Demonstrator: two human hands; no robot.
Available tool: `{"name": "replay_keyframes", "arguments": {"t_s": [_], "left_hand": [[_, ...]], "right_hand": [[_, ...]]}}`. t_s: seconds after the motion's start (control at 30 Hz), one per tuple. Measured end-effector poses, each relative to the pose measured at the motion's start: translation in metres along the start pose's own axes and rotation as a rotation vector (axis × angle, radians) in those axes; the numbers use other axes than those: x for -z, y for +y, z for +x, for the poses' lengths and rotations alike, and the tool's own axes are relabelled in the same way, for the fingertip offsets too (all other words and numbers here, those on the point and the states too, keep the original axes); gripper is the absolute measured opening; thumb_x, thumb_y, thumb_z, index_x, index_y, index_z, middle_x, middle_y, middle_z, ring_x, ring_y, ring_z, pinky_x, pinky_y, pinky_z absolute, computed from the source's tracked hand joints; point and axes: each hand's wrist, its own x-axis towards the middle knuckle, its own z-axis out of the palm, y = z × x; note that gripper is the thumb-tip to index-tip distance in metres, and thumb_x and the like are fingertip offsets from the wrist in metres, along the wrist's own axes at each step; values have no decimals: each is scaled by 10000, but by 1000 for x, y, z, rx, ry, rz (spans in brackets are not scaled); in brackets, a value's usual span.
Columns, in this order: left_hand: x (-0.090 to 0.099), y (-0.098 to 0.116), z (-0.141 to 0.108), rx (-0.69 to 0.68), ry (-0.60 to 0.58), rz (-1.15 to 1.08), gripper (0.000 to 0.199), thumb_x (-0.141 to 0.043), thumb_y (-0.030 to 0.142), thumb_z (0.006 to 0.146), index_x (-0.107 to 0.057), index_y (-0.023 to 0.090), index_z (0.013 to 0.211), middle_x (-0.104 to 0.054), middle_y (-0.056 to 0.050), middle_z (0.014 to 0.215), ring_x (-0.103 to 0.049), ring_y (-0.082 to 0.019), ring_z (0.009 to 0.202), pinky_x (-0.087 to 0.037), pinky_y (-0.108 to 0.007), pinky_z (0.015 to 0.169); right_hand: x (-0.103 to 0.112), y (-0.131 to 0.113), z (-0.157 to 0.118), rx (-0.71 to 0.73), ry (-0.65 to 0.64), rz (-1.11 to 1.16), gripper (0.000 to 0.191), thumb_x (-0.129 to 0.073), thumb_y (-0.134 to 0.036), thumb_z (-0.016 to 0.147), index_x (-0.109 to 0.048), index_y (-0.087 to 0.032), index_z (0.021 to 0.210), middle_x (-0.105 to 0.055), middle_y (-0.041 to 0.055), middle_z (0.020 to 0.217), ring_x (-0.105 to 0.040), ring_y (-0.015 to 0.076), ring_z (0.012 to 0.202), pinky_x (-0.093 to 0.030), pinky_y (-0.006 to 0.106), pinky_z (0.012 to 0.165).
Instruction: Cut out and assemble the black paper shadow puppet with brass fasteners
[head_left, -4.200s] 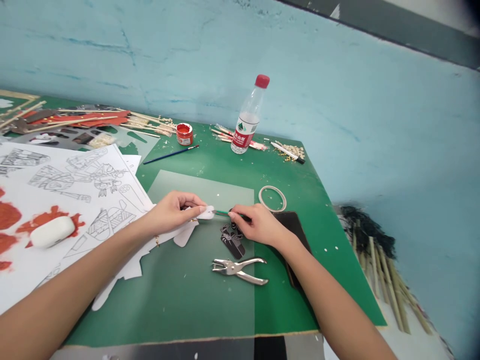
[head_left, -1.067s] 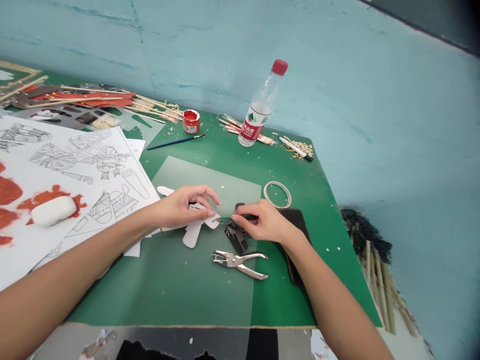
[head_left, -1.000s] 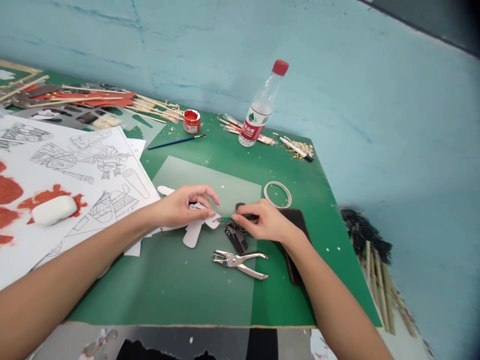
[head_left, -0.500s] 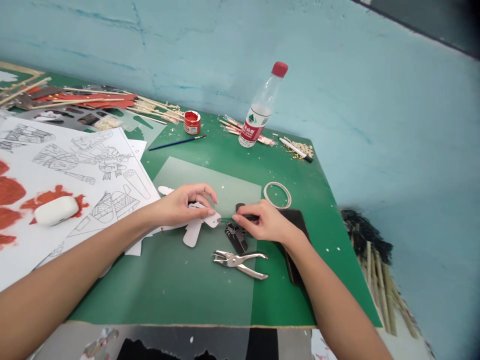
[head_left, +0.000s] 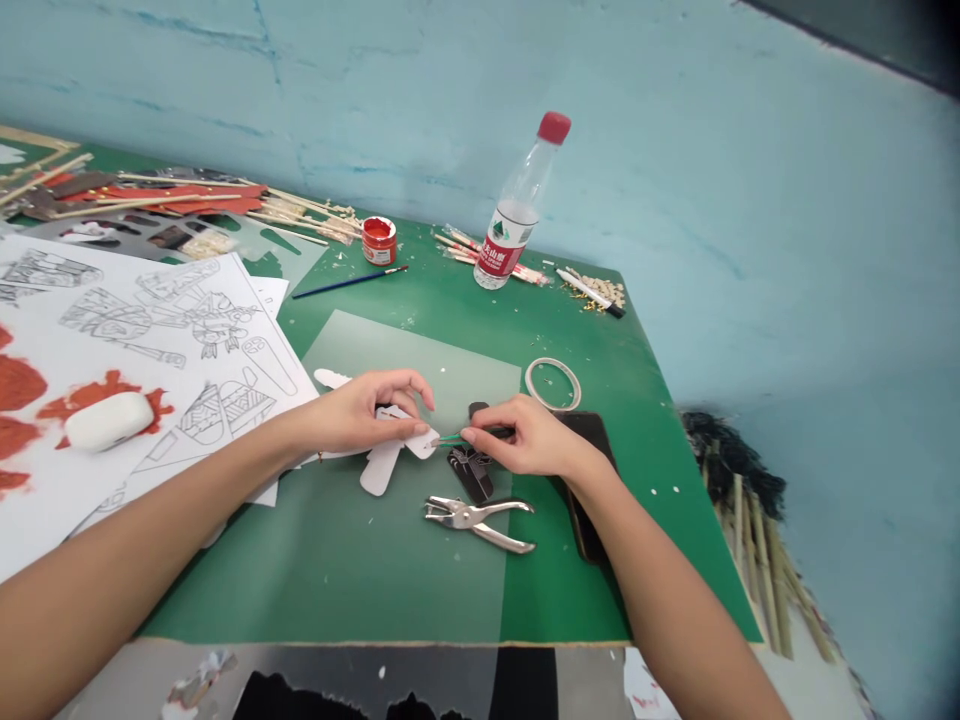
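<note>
My left hand (head_left: 375, 408) pinches a jointed white paper cutout (head_left: 381, 468) over the translucent sheet (head_left: 352, 570). In my right hand (head_left: 521, 435) is a thin green tool (head_left: 451, 440), which looks like tweezers, its tip touching the cutout's right end. Black patterned pieces (head_left: 471, 474) lie just under my right fingers. A metal hole punch (head_left: 480, 521) rests nearer the front. Right of it, partly under my right forearm, is a black phone (head_left: 592, 435).
Printed drawings (head_left: 161, 330) with a white case (head_left: 109, 421) cover the left. Behind stand a red paint jar (head_left: 379, 241) and a water bottle (head_left: 512, 220), near a brush (head_left: 349, 282), sticks and a marker (head_left: 590, 291). A tape roll (head_left: 553, 385) lies behind the phone.
The view has shifted slightly. The green tool's two arms show a little more apart near the cutout; both hands keep nearly the same pose.
</note>
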Motion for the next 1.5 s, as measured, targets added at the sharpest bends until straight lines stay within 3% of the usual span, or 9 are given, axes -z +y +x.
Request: {"name": "replay_keyframes", "arguments": {"t_s": [0.37,0.57,0.97,1.2,1.5], "left_hand": [[1,2,-1,17,-4,28,348,-731,466,887,-631,209,1099,-775,-42,897,-667,-171,724,-448,-252,598],[1,0,0,-1,4,48,345,-717,477,895,-631,207,1093,-772,-45,897,-677,-181,744,-477,-275,651],[3,4,-1,-67,0,99,374,-770,460,862,-691,231,1146,-782,-34,918,-697,-198,832,-514,-292,750],[-4,8,1,28,194,-21,378,-783,489,846,-730,195,1077,-783,-67,951,-732,-201,799,-590,-316,734],[-7,2,8,97,276,-233,419,-769,531,846,-652,189,1057,-820,-95,951,-747,-196,675,-585,-328,668]], "right_hand": [[-4,3,-1,28,47,27,432,-549,-420,1012,-566,-174,657,-310,-64,565,-250,84,526,-232,237,519],[-3,8,-1,7,26,172,453,-516,-459,1031,-608,-158,705,-410,-43,606,-318,86,551,-259,224,507],[-4,8,1,-26,101,189,482,-498,-483,1040,-634,-154,714,-471,-34,585,-373,91,537,-290,232,528],[-10,12,4,-73,389,122,483,-483,-486,1047,-671,-157,748,-502,-30,582,-394,99,533,-309,243,556],[-17,10,6,-159,353,-119,419,-452,-438,1052,-676,-179,809,-557,-12,586,-481,121,542,-326,245,588]]}}
